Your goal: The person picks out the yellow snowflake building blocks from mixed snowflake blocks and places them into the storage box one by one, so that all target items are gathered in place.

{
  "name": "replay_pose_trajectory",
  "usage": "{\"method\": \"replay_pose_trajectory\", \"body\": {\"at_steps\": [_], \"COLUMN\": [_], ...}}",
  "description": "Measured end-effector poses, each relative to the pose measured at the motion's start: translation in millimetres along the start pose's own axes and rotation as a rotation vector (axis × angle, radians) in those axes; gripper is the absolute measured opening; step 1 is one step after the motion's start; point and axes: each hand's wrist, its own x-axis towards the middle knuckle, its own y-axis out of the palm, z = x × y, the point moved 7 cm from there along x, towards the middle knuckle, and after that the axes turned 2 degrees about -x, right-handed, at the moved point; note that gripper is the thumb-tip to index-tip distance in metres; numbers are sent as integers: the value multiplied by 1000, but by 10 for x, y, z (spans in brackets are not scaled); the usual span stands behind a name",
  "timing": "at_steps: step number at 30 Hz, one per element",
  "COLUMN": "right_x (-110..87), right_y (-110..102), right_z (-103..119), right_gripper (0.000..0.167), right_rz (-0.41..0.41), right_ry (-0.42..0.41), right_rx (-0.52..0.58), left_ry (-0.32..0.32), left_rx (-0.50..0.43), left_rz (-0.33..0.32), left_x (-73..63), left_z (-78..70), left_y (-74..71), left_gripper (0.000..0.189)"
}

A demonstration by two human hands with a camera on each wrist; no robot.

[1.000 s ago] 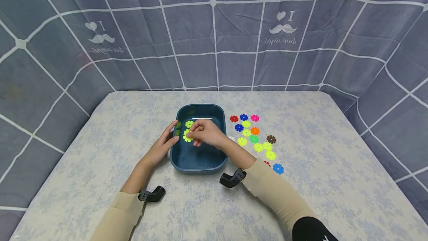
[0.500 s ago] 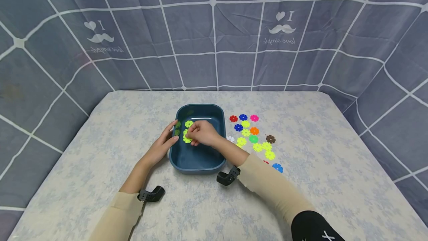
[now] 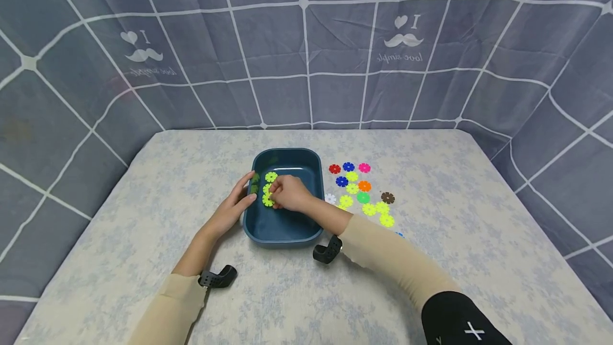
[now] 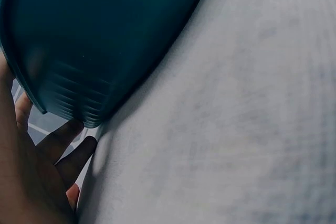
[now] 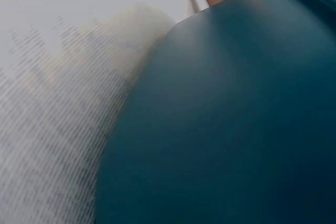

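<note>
A dark teal plastic bin stands on the table, also seen close up in the left wrist view. My left hand holds its left side, thumb at the rim and fingers along the outer wall. Inside lie several yellow-green notched snowflake discs in a short column by the left wall, which mirrors them. My right hand reaches into the bin with bent fingers and pinches the nearest snowflake disc; its fingertips are partly hidden. The right wrist view shows mostly the bin's wall.
Right of the bin lie loose discs: red, dark blue, pink, orange, green, brown and several yellow-green ones. My right forearm covers part of this spread. A patterned cloth covers the table.
My right hand has lowered the disc it pinches to the near end of the column and shifted slightly toward me. The left hand and the bin stay in place.
</note>
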Motion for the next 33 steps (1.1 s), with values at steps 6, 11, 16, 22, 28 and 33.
{"method": "replay_pose_trajectory", "body": {"at_steps": [6, 11, 16, 22, 28, 33], "right_x": [7, 17, 23, 23, 18, 20], "right_y": [13, 42, 66, 82, 62, 33], "right_z": [23, -66, -137, -180, -175, -183], "right_gripper": [5, 5, 7, 9, 12, 13], "right_rz": [-7, 8, 23, 54, 49, 6], "right_ry": [-3, 99, 191, 259, 268, 268], "right_rx": [-51, 96, 208, 319, 331, 326], "left_ry": [3, -3, 1, 14, 17, 25], "left_rx": [1, -16, -6, -14, -27, -37], "left_rz": [-9, -11, -15, -5, -1, 4], "left_x": [-63, 15, 51, 61, 65, 69], "left_z": [-101, 113, 236, 217, 211, 221], "left_y": [8, -8, -22, -18, -15, -18], "left_gripper": [59, 59, 60, 61, 59, 59]}}
